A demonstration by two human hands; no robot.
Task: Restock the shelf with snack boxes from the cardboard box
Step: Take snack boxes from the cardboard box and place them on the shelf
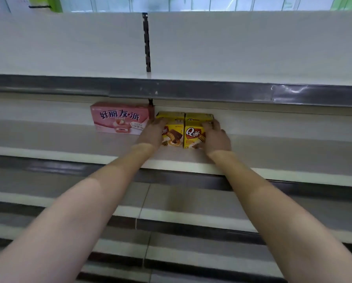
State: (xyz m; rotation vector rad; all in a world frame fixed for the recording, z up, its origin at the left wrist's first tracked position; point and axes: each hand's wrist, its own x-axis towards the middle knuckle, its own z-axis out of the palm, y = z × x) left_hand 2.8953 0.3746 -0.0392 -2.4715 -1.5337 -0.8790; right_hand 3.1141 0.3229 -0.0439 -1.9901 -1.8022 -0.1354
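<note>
— Nearest: two bare forearms, reaching over the shelf edge [171, 165].
— Hands?
— Left hand [150, 133] clasping the left yellow box [174, 132], fingers over its top. Right hand [217, 137] gripping the right yellow box [192, 131], fingers curled on top, thumb low on the front.
— Position?
— Touching each other, standing just right of the pink box [120, 118], near the back wall.

I see two shiny yellow cardboard snack boxes [183, 129] and, at nine o'clock from them, a smooth pink cardboard box [120, 118]. The white shelf board [69, 137] looks matt; its grey edge strip [171, 92] gleams like plastic.
</note>
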